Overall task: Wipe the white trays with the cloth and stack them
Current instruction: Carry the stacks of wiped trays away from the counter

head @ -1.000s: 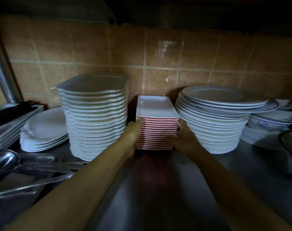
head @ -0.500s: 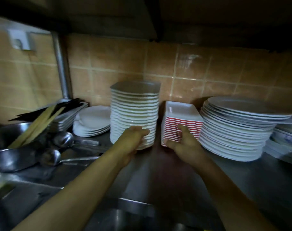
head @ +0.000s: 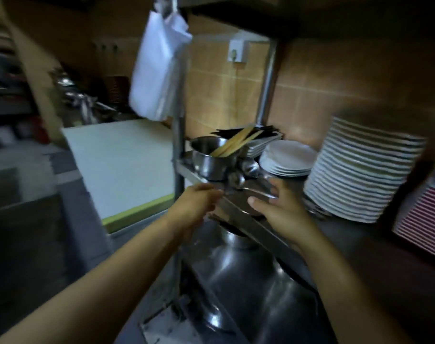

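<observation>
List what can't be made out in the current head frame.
- Red-striped tray stack: cut off by the right edge, smeared by motion blur; count unreadable.
- Left hand: blurred; whether it holds anything is unclear.
- Right hand: fingers extended, contact with the metal shelf edge uncertain.
- Wiping cloth: not identifiable; the white item hanging above is too blurred to name.
- Left background: dark, blurred.
</observation>
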A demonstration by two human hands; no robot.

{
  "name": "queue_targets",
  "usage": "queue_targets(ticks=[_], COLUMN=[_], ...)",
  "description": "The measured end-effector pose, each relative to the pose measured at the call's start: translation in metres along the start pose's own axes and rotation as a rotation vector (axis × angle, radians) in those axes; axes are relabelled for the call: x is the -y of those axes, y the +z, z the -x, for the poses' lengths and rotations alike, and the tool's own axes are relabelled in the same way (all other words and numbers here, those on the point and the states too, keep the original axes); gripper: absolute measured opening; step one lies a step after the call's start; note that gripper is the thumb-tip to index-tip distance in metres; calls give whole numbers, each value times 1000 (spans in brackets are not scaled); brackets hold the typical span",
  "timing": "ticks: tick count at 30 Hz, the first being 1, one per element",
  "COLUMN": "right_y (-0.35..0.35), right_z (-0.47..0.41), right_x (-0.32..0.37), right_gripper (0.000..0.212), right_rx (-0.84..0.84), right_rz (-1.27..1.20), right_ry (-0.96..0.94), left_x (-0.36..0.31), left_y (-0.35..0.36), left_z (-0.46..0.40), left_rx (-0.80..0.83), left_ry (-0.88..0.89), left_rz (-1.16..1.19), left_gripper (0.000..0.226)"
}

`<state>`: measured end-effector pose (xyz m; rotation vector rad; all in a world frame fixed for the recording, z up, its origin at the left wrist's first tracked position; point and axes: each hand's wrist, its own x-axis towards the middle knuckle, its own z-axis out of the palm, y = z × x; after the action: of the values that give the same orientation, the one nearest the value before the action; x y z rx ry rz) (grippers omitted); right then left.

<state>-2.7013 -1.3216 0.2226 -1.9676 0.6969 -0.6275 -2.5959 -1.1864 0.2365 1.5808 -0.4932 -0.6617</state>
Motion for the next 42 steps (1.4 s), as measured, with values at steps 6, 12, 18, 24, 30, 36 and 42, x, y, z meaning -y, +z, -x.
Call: queue_targets(ticks=[6,12,18,24,30,36,42], right_y=[118,242,343,429,519,610,694], right_z=[-15,-28,-39,-66,-125,-215,-296], right_x=[49,101,141,167,186,210,239], right_gripper=[72,73,72,74,76,75,75], right_rx=[254,461,590,683,731,791,856], right_rz=[11,46,78,89,62,22,20], right_ry=[-76,-159,-199,-216,-254,-297,-308], left_x=[25,42,55,66,71,60,47], left_y=[-126,-250,-352,-420,-489,-565,-641], left_z=[11,19,13,-3,-55,-139,-209], left_rx=[-284,-486,-653,-723,-807,-901,-932], left_ry=[-70,-79,-50,-65,-94,-126,-137], left_rz=[16,27,22,58,83,57,34], left_gripper=[32,18,24,28,29,24,8])
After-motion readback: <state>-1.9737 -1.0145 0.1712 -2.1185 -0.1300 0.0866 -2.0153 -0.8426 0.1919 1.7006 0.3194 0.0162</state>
